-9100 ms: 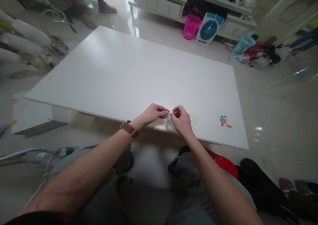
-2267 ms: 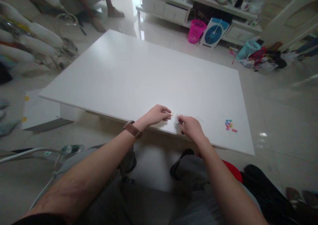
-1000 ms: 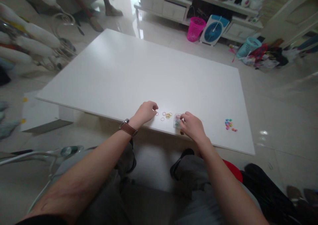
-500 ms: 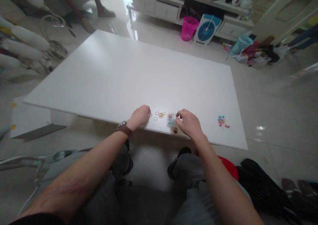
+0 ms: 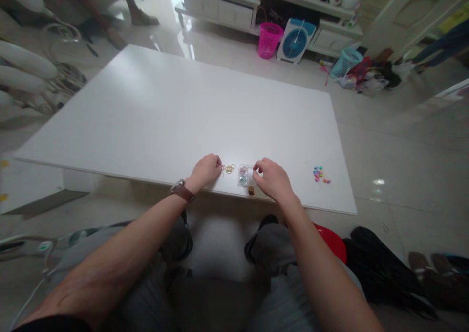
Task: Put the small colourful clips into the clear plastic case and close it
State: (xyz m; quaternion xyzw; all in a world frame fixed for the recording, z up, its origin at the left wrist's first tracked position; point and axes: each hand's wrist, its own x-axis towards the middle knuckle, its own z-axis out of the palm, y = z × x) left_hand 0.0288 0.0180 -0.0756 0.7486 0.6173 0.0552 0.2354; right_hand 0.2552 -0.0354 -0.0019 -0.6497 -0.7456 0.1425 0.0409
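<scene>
Dim room, wide-lens stretch
I see soft glare on the table's [image 5: 227,107] far left and blurred, bent edges.

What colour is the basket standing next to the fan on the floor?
The basket is bright pink, seen best in the head view.

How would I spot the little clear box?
On the big white table, look at the near edge, between the left hand and right hand. The box is see-through, with pinkish bits and greenish bits inside, unlike the loose yellow rings beside it.
</scene>
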